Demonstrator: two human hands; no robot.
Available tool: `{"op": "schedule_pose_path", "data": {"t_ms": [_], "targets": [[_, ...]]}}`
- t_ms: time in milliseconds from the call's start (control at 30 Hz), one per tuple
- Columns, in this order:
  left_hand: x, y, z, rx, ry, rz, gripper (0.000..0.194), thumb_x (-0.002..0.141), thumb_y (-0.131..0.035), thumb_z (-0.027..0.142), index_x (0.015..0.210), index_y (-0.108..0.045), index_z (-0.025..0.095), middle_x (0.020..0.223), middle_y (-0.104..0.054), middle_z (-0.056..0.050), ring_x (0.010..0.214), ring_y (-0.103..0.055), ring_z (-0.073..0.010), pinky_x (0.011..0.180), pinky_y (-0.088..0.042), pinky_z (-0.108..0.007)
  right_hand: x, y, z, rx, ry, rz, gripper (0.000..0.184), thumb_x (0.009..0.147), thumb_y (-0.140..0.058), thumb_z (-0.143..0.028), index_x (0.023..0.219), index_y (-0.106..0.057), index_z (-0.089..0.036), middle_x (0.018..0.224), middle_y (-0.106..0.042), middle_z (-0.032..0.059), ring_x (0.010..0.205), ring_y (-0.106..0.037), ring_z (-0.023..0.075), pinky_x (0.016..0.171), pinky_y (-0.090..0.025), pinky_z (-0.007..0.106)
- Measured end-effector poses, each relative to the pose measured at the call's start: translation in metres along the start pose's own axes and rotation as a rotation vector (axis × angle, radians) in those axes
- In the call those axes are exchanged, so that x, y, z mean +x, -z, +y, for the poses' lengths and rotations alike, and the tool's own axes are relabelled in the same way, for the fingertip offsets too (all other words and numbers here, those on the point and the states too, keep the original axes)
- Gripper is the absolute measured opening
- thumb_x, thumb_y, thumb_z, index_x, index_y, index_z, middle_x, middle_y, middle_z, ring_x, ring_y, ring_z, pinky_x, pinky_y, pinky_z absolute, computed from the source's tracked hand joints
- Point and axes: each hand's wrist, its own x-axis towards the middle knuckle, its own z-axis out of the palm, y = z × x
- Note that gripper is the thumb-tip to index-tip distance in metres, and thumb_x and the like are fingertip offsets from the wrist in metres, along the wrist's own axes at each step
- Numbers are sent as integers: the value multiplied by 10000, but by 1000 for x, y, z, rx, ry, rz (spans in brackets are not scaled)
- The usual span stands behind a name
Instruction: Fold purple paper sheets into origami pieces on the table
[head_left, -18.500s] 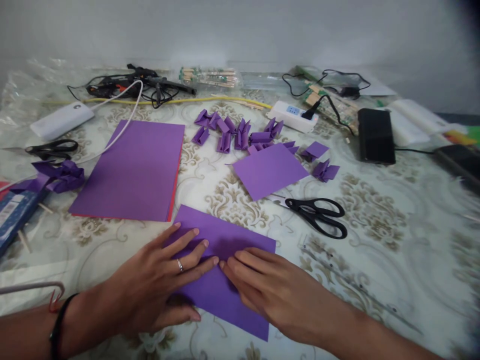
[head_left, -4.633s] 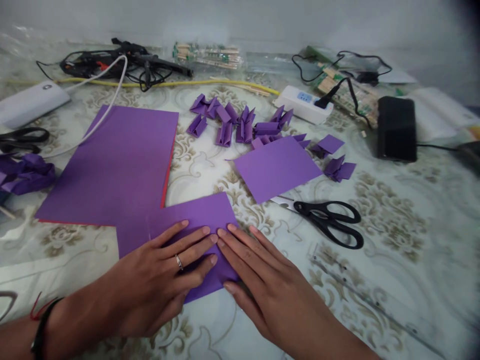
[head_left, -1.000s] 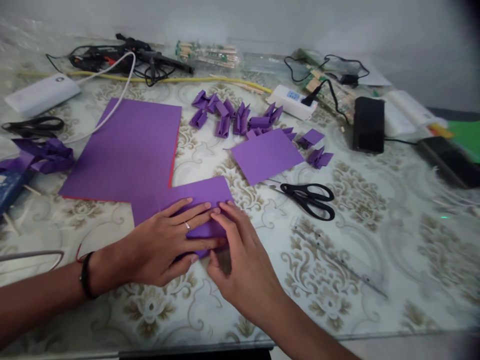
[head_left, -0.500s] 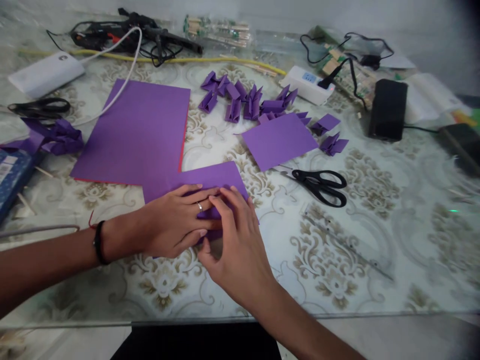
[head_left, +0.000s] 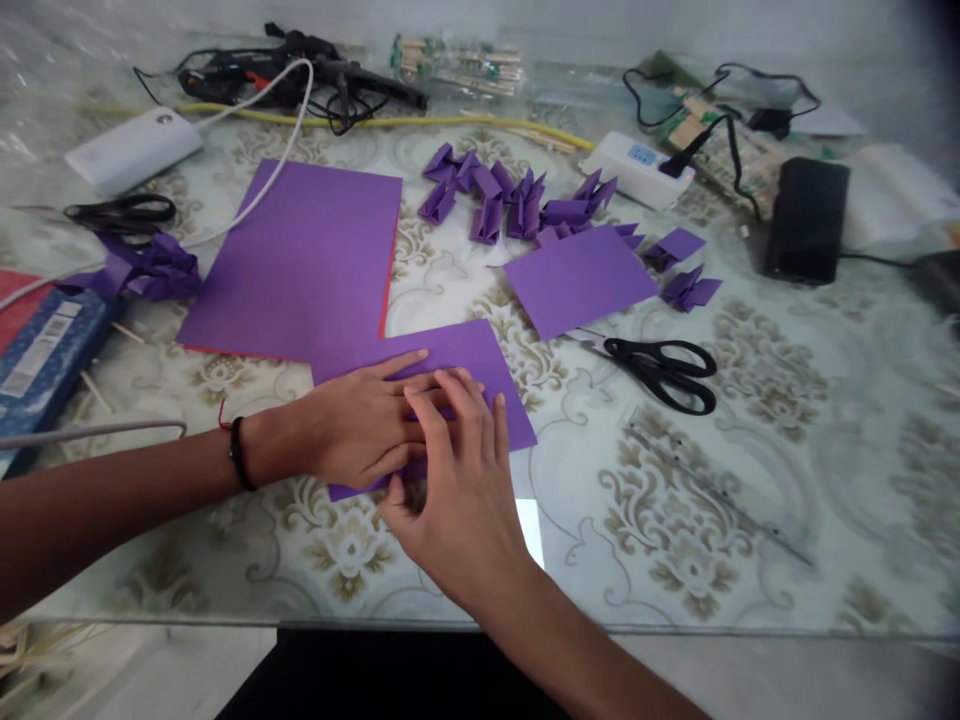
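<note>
A purple paper sheet [head_left: 480,355] lies on the glass-topped table near its front edge. My left hand [head_left: 352,430] rests flat on it with fingers stretched out, a black band on the wrist. My right hand [head_left: 457,480] lies over the left fingertips, its fingers spread on the sheet and its thumb at the sheet's near edge. The part of the sheet under both hands is hidden.
A large purple sheet [head_left: 300,260] over a red one lies behind, a smaller purple sheet [head_left: 577,280] and several folded purple pieces [head_left: 495,195] beyond. Black scissors [head_left: 664,362] and a clear ruler [head_left: 712,490] lie right. Cables, a glue gun [head_left: 300,65], power strip [head_left: 636,170] and black box [head_left: 806,220] line the back.
Since a second ago my right hand has slid left over the left fingertips and its thumb has gone to the sheet's near edge. The view has tilted down toward the table's front edge.
</note>
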Motion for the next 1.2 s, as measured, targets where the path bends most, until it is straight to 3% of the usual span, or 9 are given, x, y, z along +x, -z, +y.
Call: {"op": "schedule_pose_path", "data": {"t_ms": [200,433,633,767,867,933,1067,1133,1200], "targets": [[-2,-2,-2,-10,5,55,597,1090,-528,333,1659,-464,163,1775,-406,-136,1688,-290,-284,1386,-197,-520,-1,-10,-18,32,-11,-10,840,804,-672,-189,1603,-419,-132,1688,-395,250,1652,-264,443,1326,-190,751],[-5,-3,-3,-27,12,33,652,1095,-574,459,1704,-391,315,1825,-315,-35,1714,-205,-253,1404,-82,-521,2,-21,-38,32,-8,-38,835,818,-701,-226,1611,-450,-151,1712,-405,225,1664,-251,430,1341,-138,733],[-7,-6,-8,-42,-27,64,701,1067,-623,481,1707,-385,319,1832,-289,-47,1706,-236,-265,1403,-112,-529,1,-23,-51,83,24,-72,869,869,-781,-347,1634,-420,-146,1722,-396,235,1665,-241,439,1339,-150,738],[-5,-8,0,-18,9,120,613,1101,-566,472,1657,-472,233,1775,-419,-97,1686,-297,-274,1397,-184,-514,3,6,-29,214,115,-87,750,989,-737,-426,1618,-409,-182,1690,-413,222,1637,-324,381,1330,-302,663],[-17,5,11,7,104,199,547,1119,-527,413,1545,-582,76,1608,-607,-222,1571,-503,-351,1344,-336,-537,12,33,8,211,58,-4,523,1073,-583,-314,1574,-458,-228,1606,-485,189,1556,-459,330,1285,-415,614],[-33,18,16,11,220,274,521,1131,-519,382,1549,-577,75,1534,-670,-226,1463,-620,-353,1271,-456,-541,19,43,32,128,65,11,475,1078,-580,-293,1544,-502,-241,1588,-498,183,1540,-481,342,1260,-445,637],[-68,39,18,7,563,377,447,1100,-594,376,1499,-609,174,1469,-716,-147,1311,-726,-310,1125,-592,-456,30,40,57,35,300,-96,438,1087,-581,-245,1523,-561,-215,1642,-488,187,1599,-411,367,1269,-424,676],[-74,39,17,-6,591,360,455,1068,-656,374,1483,-611,193,1470,-703,-135,1304,-722,-311,1117,-590,-453,31,32,60,27,399,-161,430,1084,-583,-212,1513,-585,-200,1644,-512,189,1596,-425,369,1272,-418,688],[-73,35,17,-59,529,319,485,1032,-710,331,1486,-607,193,1493,-673,-148,1335,-690,-327,1144,-565,-491,30,25,60,22,445,-199,409,1080,-584,-196,1487,-619,-186,1626,-546,197,1568,-476,372,1257,-437,697]]}}
